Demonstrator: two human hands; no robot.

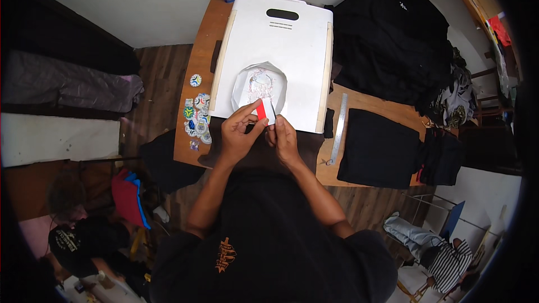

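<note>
Together, left hand (238,134) and right hand (283,137) pinch a red-and-white cutter (262,108) over a cut-out print (259,85) on the white board (292,45), fingers closed around it, stickers (197,115) beside.

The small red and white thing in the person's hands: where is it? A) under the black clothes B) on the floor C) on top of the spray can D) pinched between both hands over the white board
D: both the left hand and right hand pinch the small red and white piece at the near edge of the white plastic board.
</note>
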